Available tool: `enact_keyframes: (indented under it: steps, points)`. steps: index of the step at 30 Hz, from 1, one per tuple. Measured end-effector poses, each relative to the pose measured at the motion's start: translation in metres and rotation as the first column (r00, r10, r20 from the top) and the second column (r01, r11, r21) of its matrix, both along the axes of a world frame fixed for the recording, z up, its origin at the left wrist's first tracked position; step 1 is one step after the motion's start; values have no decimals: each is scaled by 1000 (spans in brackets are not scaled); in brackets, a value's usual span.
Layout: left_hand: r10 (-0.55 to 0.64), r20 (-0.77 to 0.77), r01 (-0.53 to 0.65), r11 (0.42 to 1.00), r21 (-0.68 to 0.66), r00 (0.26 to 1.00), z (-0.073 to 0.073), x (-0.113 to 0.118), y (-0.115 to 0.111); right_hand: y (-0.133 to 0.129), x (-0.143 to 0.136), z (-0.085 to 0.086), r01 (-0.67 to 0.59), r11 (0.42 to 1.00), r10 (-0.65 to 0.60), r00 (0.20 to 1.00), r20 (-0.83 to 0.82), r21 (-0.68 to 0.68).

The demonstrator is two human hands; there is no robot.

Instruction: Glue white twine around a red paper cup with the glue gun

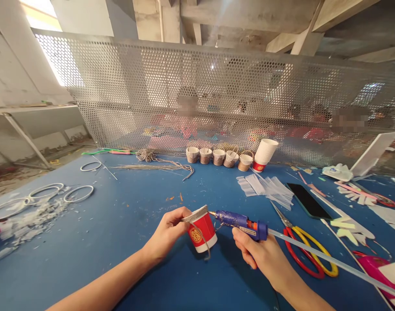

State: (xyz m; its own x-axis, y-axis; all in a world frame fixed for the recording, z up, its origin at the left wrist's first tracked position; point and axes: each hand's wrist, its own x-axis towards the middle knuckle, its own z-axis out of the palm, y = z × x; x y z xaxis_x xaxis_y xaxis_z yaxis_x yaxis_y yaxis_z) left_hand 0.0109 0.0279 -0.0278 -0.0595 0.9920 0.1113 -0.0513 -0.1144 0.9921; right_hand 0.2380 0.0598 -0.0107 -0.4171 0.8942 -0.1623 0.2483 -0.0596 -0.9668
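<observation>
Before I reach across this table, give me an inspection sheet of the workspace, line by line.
Surface: blue table, littered with pale scraps at left.
Things in hand: red cup, tilted, with greyish cord around its rim; blue glue gun, nozzle close to the rim, contact unclear; translucent rod jutting from the gun's rear.
Clutter: scissors, dark phone and clear strips at right.
Hands: left hand pinches the cup's rim; right hand grips the gun.
Cables: thin dark line below the right forearm, possibly a cable.
Surroundings: perforated panel behind the table; blurred people beyond.
</observation>
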Motion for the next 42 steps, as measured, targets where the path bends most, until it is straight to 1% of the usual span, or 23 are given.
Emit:
enact_keyframes:
  steps: [3,6,9,12,15,19,22,25,26,27,29,31,32,33,34,35,36,37,38,39,40,41,42]
  points:
    - [11,46,-11,1000,3,999,3,-1,0,7,2,-2,-22,1000,21,999,-25,-21]
    - [37,69,-37,999,-7,997,8,-1,0,17,6,-6,11,1000,-11,1000,-4,27]
    - [80,42,-79,996,-29,996,10,2,-1,29,8,-9,91,981,-115,984,137,171]
    - [109,-10,-109,992,-69,994,13,6,-3,42,8,-13,141,923,-257,918,301,358]
    - [120,-49,-124,988,-95,992,17,12,-5,53,6,-20,81,884,-303,849,433,460]
    - [162,-86,-169,982,-84,983,23,17,-9,63,8,-23,-41,901,-227,804,550,432]
    - [205,-105,-214,974,-78,973,25,16,-10,63,18,-15,-132,882,-206,756,621,453]
    - [276,-111,-283,958,-43,955,25,15,-10,57,36,-2,-225,857,-239,623,744,464]
    - [294,-104,-299,954,-32,950,24,14,-9,55,42,3,-262,858,-221,590,777,442]
    - [307,-88,-310,950,-26,948,24,14,-9,51,48,7,-295,868,-171,579,797,401]
    - [303,-41,-304,952,-35,952,24,15,-9,44,56,15,-351,899,12,618,786,263]
    - [280,4,-279,959,-55,960,25,18,-10,35,54,19,-439,891,247,680,690,114]
    - [264,20,-262,963,-68,964,26,20,-11,30,49,21,-493,866,348,711,610,80]
    - [245,30,-242,967,-81,969,27,22,-12,24,42,21,-533,841,414,746,522,94]
    - [225,35,-221,971,-92,974,28,25,-14,18,34,21,-543,823,435,789,434,163]
    - [205,35,-201,975,-100,978,29,27,-16,13,25,19,-511,816,413,843,346,271]
    - [181,31,-176,979,-106,983,29,30,-18,8,17,17,-438,803,355,896,268,403]
    - [156,22,-153,982,-111,987,30,33,-20,3,10,15,-350,765,285,937,203,541]
    - [133,8,-131,984,-117,991,30,35,-22,-1,4,11,-262,700,216,964,153,664]
    - [112,-10,-112,985,-128,994,29,38,-24,-4,-1,8,-190,619,155,981,118,762]
    - [89,-28,-93,985,-143,996,28,40,-25,-6,-4,5,-142,541,107,989,99,829]
    - [65,-42,-71,984,-162,997,27,42,-26,-8,-5,2,-113,480,67,993,92,870]
    - [42,-47,-50,982,-180,998,26,44,-27,-9,-6,0,-97,441,31,995,94,892]
